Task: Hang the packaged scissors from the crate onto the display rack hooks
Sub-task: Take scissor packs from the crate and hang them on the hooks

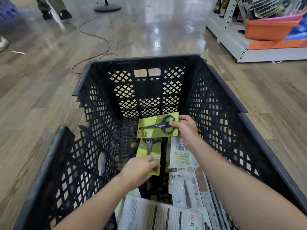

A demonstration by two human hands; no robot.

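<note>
A black lattice crate (221, 90) stands on the floor in front of me. Inside it, my right hand (186, 128) grips a green card with black-handled scissors (156, 127) by its right end, holding it level above the crate bottom. My left hand (141, 166) pinches the near end of a second green scissors pack (147, 148), which lies lengthwise on the crate floor. A third pack (181, 153) lies face down beside it, white back with barcode showing. The display rack (232, 7) stands at the far right.
Several white packaged items (166, 214) fill the crate's near end. An orange bin (269, 29) sits on the white shelf base (265, 53) at the right. A cable (98, 37) snakes over the wooden floor behind the crate. A person's feet (54, 14) stand at the far left.
</note>
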